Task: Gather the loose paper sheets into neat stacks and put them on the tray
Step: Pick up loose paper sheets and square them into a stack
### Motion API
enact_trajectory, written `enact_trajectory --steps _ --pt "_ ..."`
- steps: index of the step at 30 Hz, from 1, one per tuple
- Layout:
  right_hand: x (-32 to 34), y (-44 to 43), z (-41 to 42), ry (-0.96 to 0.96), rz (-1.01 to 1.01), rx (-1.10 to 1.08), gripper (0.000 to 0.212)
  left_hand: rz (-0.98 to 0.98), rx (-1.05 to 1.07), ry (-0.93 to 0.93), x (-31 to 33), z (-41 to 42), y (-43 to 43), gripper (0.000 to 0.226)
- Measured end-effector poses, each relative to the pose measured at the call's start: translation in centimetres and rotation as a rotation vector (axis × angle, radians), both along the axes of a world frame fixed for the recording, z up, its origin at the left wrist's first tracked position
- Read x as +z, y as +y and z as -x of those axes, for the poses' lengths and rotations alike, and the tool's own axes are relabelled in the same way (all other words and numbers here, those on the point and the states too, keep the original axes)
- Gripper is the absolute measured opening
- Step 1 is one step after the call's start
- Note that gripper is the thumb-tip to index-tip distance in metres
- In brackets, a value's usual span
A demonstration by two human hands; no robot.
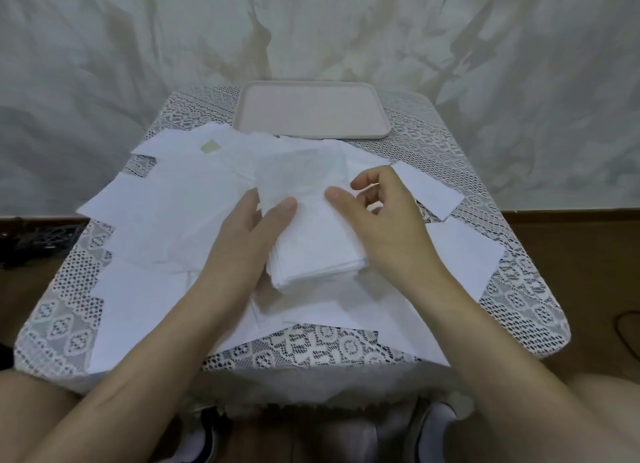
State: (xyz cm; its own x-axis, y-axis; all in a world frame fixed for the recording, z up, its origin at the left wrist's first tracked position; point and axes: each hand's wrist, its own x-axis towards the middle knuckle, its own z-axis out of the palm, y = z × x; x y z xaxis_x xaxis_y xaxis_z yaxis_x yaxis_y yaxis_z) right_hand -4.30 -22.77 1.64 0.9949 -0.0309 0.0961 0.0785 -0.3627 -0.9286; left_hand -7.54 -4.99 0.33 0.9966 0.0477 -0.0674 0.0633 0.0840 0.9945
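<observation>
1. The left hand (247,236) grips the stack (313,234) from its left edge, thumb on top and fingers underneath.
2. The right hand (384,217) rests at the stack's right edge, thumb on the top sheet, fingers curled and apart from the paper.
3. The stack is raised above the table (519,289) centre, its near edge uneven.
4. Loose sheets (145,220) cover the table to the left and front; a few lie right.
5. The tray (311,111) sits at the far edge, bare, with loose sheets just beside its near rim.
</observation>
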Motion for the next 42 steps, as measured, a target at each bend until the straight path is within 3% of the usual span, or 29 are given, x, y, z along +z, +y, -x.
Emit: enact_trajectory --steps 4,10,12,20,25,29,36,42 --pt "-0.1 0.1 0.1 0.152 0.018 0.083 0.041 0.021 -0.034 0.012 0.1 -0.2 0.0 0.034" --pt "1.0 -0.2 0.2 0.329 -0.108 0.199 0.045 -0.006 -0.015 -0.002 0.6 -0.2 0.0 0.032" --pt "1.1 -0.4 0.3 0.343 -0.114 0.245 0.036 -0.008 -0.003 0.001 0.5 0.0 0.1 0.032" --pt "0.4 0.5 1.0 0.312 -0.245 0.3 0.031 0.057 0.123 0.016 0.5 0.0 -0.8 0.032" --pt "0.1 -0.2 0.8 0.292 -0.214 0.315 0.033 0.041 -0.005 0.029 -0.1 -0.2 -0.5 0.055" --pt "-0.3 -1.0 0.3 0.293 -0.202 0.303 0.027 -0.058 -0.089 0.082 0.2 0.1 -0.5 0.018" --pt "-0.3 -3.3 0.5 0.291 -0.069 0.352 0.021 -0.086 -0.05 0.111 0.1 0.5 -1.0 0.02" --pt "-0.9 -7.8 0.0 0.183 0.213 0.195 0.009 -0.107 -0.002 0.136 0.2 0.3 -0.5 0.022"
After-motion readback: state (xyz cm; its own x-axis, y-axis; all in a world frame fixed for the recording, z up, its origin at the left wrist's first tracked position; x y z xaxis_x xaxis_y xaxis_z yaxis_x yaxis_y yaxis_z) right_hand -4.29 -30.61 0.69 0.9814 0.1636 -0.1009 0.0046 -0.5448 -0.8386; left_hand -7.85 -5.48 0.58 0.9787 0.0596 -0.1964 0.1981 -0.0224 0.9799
